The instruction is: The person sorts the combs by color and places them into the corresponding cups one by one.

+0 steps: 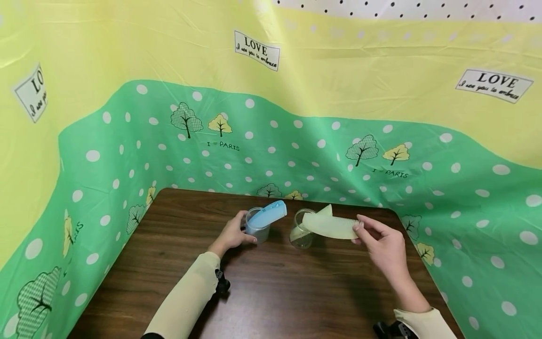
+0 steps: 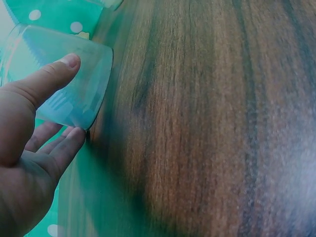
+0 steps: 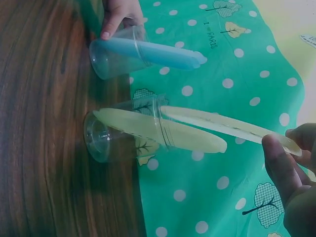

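My left hand grips a clear plastic cup standing on the table, thumb on one side and fingers on the other. Blue combs, seemingly two pressed together, lean in that cup and stick out over its rim. At its right stands a second clear cup with a pale yellow-green comb slanting inside. My right hand pinches another pale yellow-green comb by one end. The far end of this comb is at the second cup's mouth; whether it touches the rim, I cannot tell.
Both cups stand toward the far side of a dark wood-grain table. Behind and beside the table hangs a green and yellow curtain with white dots and printed trees.
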The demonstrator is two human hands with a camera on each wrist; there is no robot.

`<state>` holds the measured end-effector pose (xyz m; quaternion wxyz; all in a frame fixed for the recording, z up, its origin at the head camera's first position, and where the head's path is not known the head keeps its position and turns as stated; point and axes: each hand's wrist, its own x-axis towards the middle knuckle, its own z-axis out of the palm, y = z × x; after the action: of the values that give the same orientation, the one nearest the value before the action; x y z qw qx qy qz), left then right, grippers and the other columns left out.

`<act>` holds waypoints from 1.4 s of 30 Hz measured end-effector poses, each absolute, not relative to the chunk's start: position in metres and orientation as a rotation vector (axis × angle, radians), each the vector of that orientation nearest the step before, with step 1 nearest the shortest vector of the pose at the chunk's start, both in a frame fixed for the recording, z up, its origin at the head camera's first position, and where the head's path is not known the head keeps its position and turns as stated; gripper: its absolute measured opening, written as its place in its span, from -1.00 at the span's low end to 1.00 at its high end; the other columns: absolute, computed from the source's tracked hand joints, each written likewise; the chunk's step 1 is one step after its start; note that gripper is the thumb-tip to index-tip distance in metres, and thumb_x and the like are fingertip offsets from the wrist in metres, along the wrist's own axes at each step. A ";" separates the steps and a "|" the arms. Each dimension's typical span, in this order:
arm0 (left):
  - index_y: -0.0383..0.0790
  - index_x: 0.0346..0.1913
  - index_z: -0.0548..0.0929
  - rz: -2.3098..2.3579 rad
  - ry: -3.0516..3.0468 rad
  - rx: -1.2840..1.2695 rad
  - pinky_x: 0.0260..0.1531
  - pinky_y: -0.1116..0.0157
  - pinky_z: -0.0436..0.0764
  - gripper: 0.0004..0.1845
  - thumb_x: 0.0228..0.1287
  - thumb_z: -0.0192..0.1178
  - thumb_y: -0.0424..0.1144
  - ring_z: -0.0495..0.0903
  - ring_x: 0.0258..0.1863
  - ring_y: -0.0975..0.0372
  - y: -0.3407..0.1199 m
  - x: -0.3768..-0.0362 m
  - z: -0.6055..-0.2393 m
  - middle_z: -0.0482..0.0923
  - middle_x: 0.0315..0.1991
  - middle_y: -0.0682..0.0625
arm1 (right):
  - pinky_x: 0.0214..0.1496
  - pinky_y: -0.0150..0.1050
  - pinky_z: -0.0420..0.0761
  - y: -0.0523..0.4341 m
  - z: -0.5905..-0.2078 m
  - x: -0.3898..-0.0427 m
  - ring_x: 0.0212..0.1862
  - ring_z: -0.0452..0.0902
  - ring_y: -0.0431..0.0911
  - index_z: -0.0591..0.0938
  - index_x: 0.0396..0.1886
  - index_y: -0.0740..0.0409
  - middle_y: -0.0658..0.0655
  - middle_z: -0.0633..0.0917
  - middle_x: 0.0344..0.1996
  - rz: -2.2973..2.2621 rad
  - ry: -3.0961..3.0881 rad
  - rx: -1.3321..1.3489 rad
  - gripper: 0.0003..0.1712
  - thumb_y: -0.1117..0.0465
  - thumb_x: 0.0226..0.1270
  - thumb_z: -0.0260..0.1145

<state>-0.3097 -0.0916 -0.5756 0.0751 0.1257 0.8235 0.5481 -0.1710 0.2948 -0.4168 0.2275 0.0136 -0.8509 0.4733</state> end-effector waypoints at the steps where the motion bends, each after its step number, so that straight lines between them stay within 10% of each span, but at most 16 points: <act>1: -0.20 0.44 0.33 1.643 2.472 0.378 0.23 0.04 0.59 -0.03 -0.05 0.64 -0.38 0.47 0.38 -0.09 -0.092 -0.310 -0.576 0.44 0.37 -0.25 | -0.31 -0.47 0.68 0.295 -0.417 -0.171 -0.48 0.75 -0.28 0.75 0.14 0.19 0.12 0.82 -0.35 1.302 -2.350 0.040 -0.63 0.29 0.35 0.46; 42: -0.21 0.42 0.35 1.656 2.462 0.370 0.23 0.02 0.59 -0.05 -0.06 0.64 -0.40 0.50 0.35 -0.12 -0.093 -0.309 -0.575 0.42 0.36 -0.27 | -0.36 -0.35 0.72 0.269 -0.419 -0.238 -0.47 0.71 -0.37 0.74 0.10 0.28 0.36 0.78 -0.20 1.278 -2.462 0.020 -0.59 0.18 0.33 0.50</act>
<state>-0.3094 -0.0926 -0.5750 0.0756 0.1232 0.8210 0.5523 -0.2377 0.2685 -0.4192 0.1826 0.0070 -0.8726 0.4530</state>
